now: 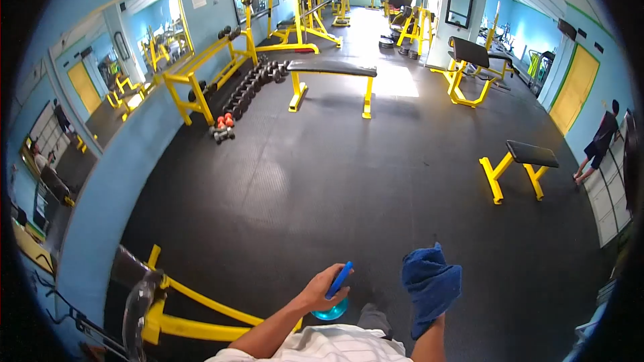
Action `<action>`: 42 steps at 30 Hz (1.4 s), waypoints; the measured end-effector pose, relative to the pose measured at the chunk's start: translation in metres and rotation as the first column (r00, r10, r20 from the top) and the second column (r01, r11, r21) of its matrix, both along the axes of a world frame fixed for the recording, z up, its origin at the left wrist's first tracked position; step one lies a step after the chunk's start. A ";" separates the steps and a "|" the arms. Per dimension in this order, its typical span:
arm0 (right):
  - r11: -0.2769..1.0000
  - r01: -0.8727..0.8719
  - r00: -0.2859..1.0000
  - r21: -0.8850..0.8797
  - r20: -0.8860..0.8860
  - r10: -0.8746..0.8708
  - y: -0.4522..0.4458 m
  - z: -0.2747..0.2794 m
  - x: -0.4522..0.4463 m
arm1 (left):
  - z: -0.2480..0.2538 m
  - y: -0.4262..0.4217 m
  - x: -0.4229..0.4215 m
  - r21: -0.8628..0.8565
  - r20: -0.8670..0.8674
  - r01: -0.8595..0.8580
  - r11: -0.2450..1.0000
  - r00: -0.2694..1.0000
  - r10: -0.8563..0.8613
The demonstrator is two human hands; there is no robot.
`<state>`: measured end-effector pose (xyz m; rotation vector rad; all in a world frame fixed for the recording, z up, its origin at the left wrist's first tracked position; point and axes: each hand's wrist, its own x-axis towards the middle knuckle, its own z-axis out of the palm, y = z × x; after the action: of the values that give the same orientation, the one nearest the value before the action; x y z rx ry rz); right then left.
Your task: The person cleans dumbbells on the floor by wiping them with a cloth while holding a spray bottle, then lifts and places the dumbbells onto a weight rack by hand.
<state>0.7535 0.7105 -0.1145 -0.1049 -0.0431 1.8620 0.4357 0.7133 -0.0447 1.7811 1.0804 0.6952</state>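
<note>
My left hand (320, 291) is closed around a spray bottle with a blue trigger head (339, 280) and a teal see-through body (331, 311). The bottle is held low in front of my body. A dark blue cloth (431, 284) drapes over my right hand and hides its fingers; only the wrist (430, 343) shows below it. Left of my left arm stands a yellow-framed piece of equipment (201, 327) with a dark, shiny pad (139, 302).
A flat bench (332, 68) stands ahead, a small bench (532, 154) to the right, an angled bench (469, 52) farther back. Dumbbells (251, 87) line the floor beside a yellow rack (178, 79) and mirrored wall. A person (602, 137) stands at far right.
</note>
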 end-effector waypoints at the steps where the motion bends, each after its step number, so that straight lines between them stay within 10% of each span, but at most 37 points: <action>1: 0.984 0.176 0.920 -0.024 0.360 -0.156 0.013 0.020 -0.009 | -0.005 0.019 -0.001 -0.002 0.019 -0.026 1.000 0.999 0.026; 2: 0.939 0.342 0.693 0.018 0.671 -0.265 0.033 0.027 -0.017 | -0.013 0.036 -0.004 -0.003 0.041 -0.055 0.998 0.998 0.055; 9: 0.991 0.049 0.820 0.121 0.562 -0.109 0.199 -0.078 0.011 | -0.040 0.151 -0.006 -0.080 -0.058 -0.513 0.854 0.858 0.510; 12: 0.980 -0.183 0.698 0.084 0.713 0.069 0.309 -0.049 -0.025 | -0.008 0.208 -0.008 -0.019 0.082 -0.643 0.765 0.762 0.642; 14: 0.934 -0.350 0.858 0.072 0.424 0.289 0.376 0.002 -0.056 | -0.001 0.239 -0.018 -0.004 0.081 -0.700 0.714 0.711 0.698; 18: 0.946 -0.311 0.682 0.089 0.714 0.157 0.498 -0.023 -0.116 | -0.020 0.294 -0.029 0.023 0.150 -0.827 0.561 0.558 0.816; 20: 0.556 -0.479 0.679 0.679 0.689 -0.255 0.565 -0.032 -0.150 | -0.033 0.322 -0.042 0.013 0.194 -0.887 0.462 0.456 0.869; 24: 0.186 -0.522 0.809 0.833 0.552 -0.202 0.644 0.013 -0.234 | -0.043 0.392 -0.089 -0.006 0.187 -0.907 0.421 0.413 0.891; 25: 0.629 -0.631 0.755 0.454 0.546 0.363 0.652 -0.008 -0.237 | -0.044 0.413 -0.103 -0.046 0.131 -0.905 0.423 0.414 0.901; 26: 0.672 -0.728 0.654 -0.137 0.155 0.741 0.669 -0.017 -0.246 | -0.045 0.436 -0.117 -0.079 0.075 -0.904 0.421 0.415 0.907; 29: 0.906 -0.266 0.695 -0.330 0.586 0.418 0.688 0.067 -0.287 | -0.037 0.509 -0.159 0.056 0.093 -0.884 0.464 0.468 0.879; 33: 0.828 -0.550 0.689 -0.113 0.499 0.526 0.826 0.086 -0.329 | -0.004 0.624 -0.222 0.128 0.094 -0.790 0.599 0.611 0.786; 35: 0.674 -0.711 0.703 0.198 0.186 0.687 0.883 0.056 -0.347 | -0.006 0.665 -0.240 0.087 0.076 -0.771 0.631 0.636 0.768; 42: 0.831 -0.555 0.799 -0.031 0.257 0.544 1.007 -0.055 -0.393 | -0.074 0.782 -0.301 -0.023 0.010 -0.871 0.491 0.491 0.871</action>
<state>0.3602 1.7178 -0.1695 -0.3319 -0.3287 2.4222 0.1343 1.4950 -0.1190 1.0736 2.0029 1.2921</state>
